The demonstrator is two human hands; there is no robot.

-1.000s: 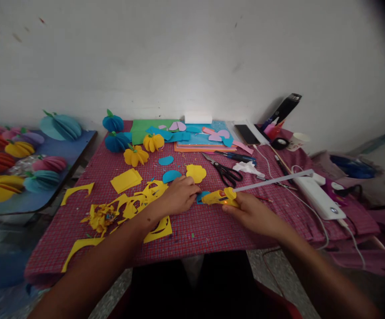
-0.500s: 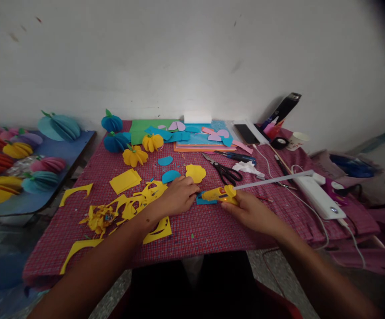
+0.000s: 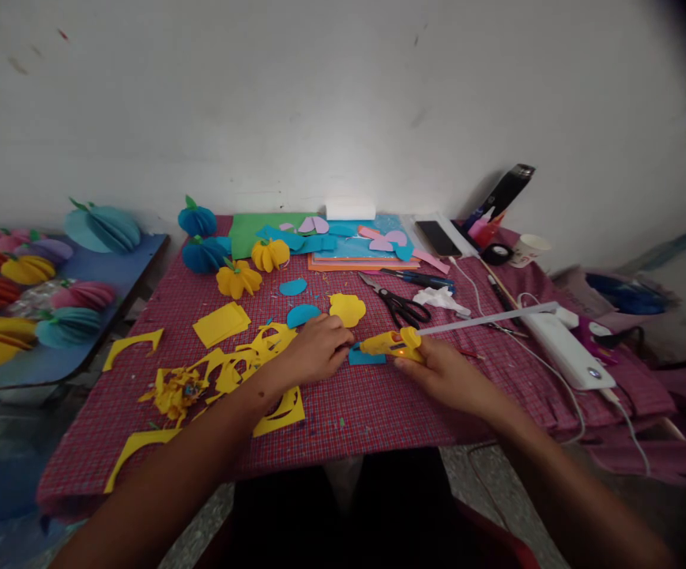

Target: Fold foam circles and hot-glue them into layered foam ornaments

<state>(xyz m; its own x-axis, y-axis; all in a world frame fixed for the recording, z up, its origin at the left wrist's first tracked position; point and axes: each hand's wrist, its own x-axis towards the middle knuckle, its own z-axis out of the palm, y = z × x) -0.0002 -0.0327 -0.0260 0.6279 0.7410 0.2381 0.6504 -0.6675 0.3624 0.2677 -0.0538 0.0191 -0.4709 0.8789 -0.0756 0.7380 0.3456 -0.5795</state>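
Holding a glue gun (image 3: 391, 343) in the right grip (image 3: 442, 374), curling the left grip (image 3: 322, 348), hold unclear, at blue paper (image 3: 369, 359), left of a blue-filled container (image 3: 574, 294).

Smooth plastic is shown by the yellow pistol-shaped glue gun (image 3: 386, 343), and a translucent, smooth finish by the long pale glue stick (image 3: 485, 320). A matt surface is seen on the small flat blue paper piece (image 3: 370, 359), the thin yellow cut-paper scraps (image 3: 233, 374) and the round, pleated yellow paper pumpkin (image 3: 239, 279). The red checked woven tablecloth (image 3: 372, 419) is creased at the right. On the black-handled scissors (image 3: 417, 315), metal blades are paired with plastic-looking handles. Glossiness is presented by the dark rectangular phone (image 3: 436, 237); the crumpled white tissue (image 3: 439, 298) is matt.
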